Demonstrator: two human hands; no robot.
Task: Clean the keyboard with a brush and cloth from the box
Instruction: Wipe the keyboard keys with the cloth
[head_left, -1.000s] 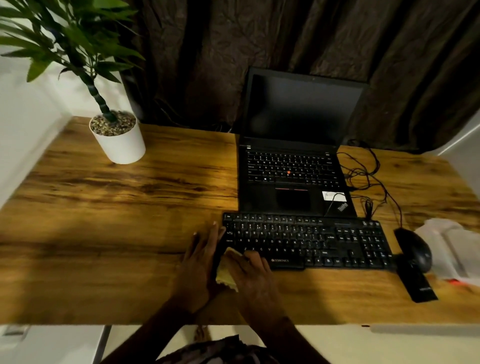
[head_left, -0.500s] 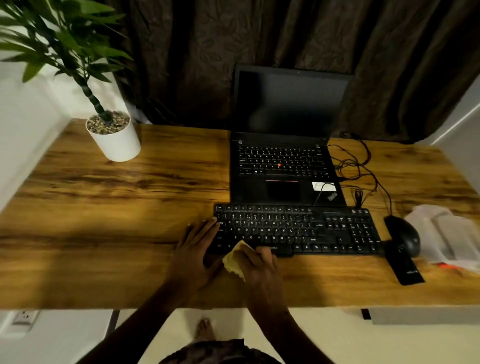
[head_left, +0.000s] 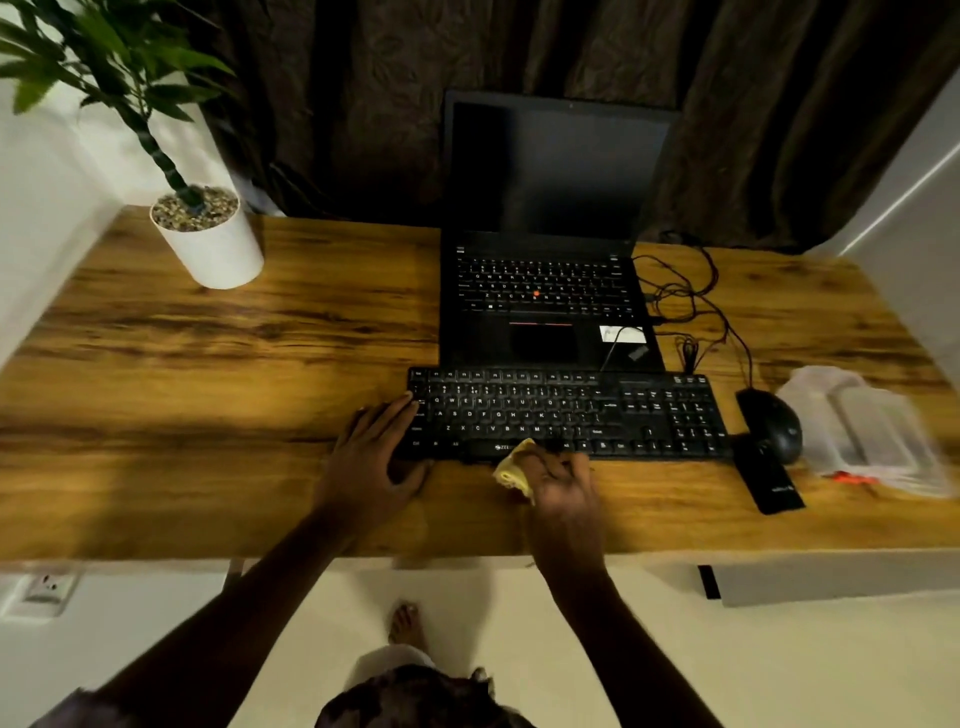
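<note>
The left hand (head_left: 374, 457) lies flat with its fingers stretched out. The fingertips rest on the left end of the keyboard (head_left: 566, 415) and the palm sits on the surface (head_left: 208, 364) just in front of it. The right hand (head_left: 563, 488) has its fingers curled round a bunched yellow cloth (head_left: 514, 470), which it presses against the keyboard's front edge near the space bar. Part of the cloth sticks out to the left of the knuckles.

The black keyboard lies across the wooden surface, directly in front of an open laptop (head_left: 545, 291) with a dark screen. A black mouse (head_left: 769, 423) sits just beside the keyboard's right end, with a flat black item (head_left: 769, 480) in front of it. The clear plastic box (head_left: 862, 431) stands further right, near the surface's edge, and is blurred. Tangled cables (head_left: 685, 306) run beside the laptop. A white plant pot (head_left: 208, 239) stands at the far left corner, and a dark curtain (head_left: 363, 104) hangs behind.
</note>
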